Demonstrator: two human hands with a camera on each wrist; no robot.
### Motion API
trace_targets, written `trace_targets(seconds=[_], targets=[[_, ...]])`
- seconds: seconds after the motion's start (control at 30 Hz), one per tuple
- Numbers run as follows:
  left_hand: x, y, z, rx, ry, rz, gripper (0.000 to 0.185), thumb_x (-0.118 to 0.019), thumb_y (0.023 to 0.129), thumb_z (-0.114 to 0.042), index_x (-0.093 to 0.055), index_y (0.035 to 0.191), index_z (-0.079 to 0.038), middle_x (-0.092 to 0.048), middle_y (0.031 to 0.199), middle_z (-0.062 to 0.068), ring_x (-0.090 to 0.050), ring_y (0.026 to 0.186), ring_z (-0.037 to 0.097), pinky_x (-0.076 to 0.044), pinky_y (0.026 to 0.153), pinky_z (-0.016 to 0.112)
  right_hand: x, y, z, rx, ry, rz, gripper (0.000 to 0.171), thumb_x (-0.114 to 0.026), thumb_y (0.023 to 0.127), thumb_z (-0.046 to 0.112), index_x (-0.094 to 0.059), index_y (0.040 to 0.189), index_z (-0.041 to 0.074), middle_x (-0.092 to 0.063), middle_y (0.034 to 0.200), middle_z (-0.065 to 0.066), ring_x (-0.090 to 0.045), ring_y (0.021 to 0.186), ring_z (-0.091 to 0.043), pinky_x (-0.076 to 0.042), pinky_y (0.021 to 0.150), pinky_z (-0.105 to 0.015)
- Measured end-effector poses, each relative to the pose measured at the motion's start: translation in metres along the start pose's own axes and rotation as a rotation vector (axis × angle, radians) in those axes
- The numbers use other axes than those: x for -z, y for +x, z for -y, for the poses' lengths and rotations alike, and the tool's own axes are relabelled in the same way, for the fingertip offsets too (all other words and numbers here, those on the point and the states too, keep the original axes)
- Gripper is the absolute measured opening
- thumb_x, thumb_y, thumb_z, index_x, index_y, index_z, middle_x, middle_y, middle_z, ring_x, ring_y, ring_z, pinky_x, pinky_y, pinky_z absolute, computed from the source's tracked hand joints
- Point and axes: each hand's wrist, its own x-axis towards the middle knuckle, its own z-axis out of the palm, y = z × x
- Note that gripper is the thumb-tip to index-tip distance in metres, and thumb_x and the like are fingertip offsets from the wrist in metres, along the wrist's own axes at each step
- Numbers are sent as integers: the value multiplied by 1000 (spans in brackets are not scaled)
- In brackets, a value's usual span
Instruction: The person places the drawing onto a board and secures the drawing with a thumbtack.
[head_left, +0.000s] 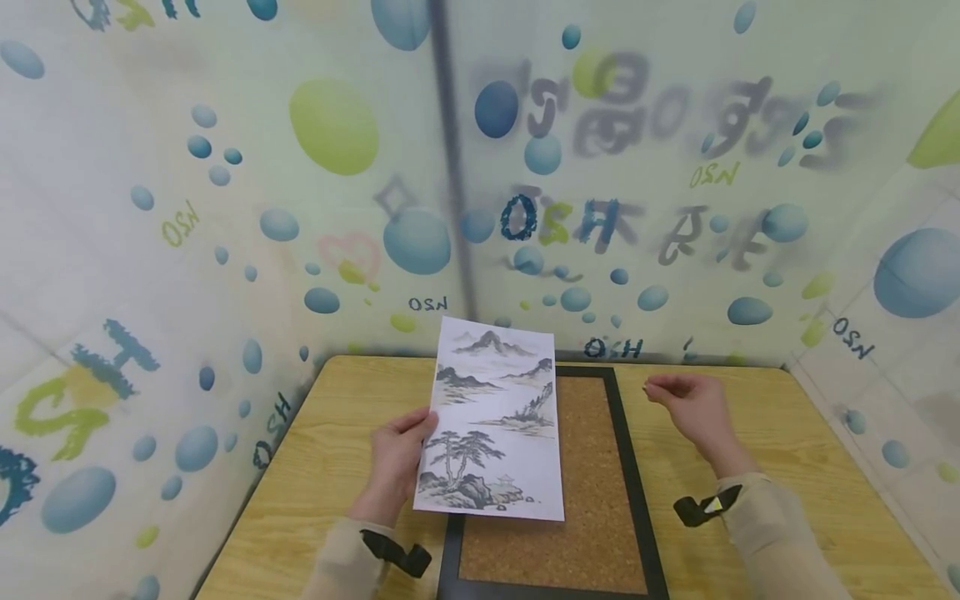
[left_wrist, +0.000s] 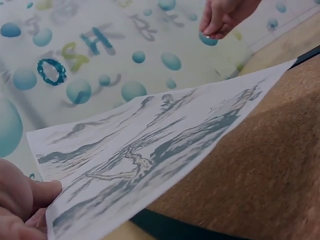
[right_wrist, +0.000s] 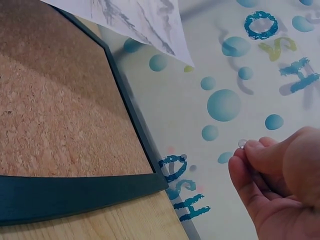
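My left hand grips the left edge of a white sheet of paper between thumb and fingers. Printed on the sheet is a grey ink landscape with mountains, water and pine trees. It is raised at a tilt over a dark-framed cork board and hides the board's upper left part. To the right of the board, my right hand is held in the air. Its thumb and forefinger pinch a small clear round piece, too small to tell its kind.
The cork board lies on a light wooden table. Around the table's back and sides hangs a pale curtain with blue and green dots and lettering. Black wrist cameras sit on both sleeves.
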Motion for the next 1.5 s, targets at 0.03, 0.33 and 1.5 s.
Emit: trace_targets(seconds=[0.03, 0.33, 1.5], targets=[[-1, 0, 1, 3, -2, 3, 29, -77, 99, -12, -75, 124, 1, -74, 113, 18, -73, 91, 21, -60, 72, 30, -1, 1, 1, -2, 2, -1, 23, -74, 101, 14, -76, 114, -6, -78, 107, -19, -72, 87, -5, -54, 75, -17], [-12, -5, 9, 4, -27, 10, 27, -78, 97, -8, -76, 120, 4, -75, 105, 16, -73, 85, 20, -60, 68, 30, -6, 7, 6, 4, 33, -7, 22, -76, 100, 12, -77, 114, -5, -77, 108, -19, -73, 88, -8, -54, 76, -16], [-54, -27, 46, 19, 87, 20, 24, -77, 97, -8, -77, 119, 4, -74, 105, 18, -72, 90, 25, -61, 73, 35, -41, 28, 15, -87, 104, 9, 18, -73, 102, 9, -76, 116, -2, -73, 113, -18, -72, 96, -20, -59, 85, -27]])
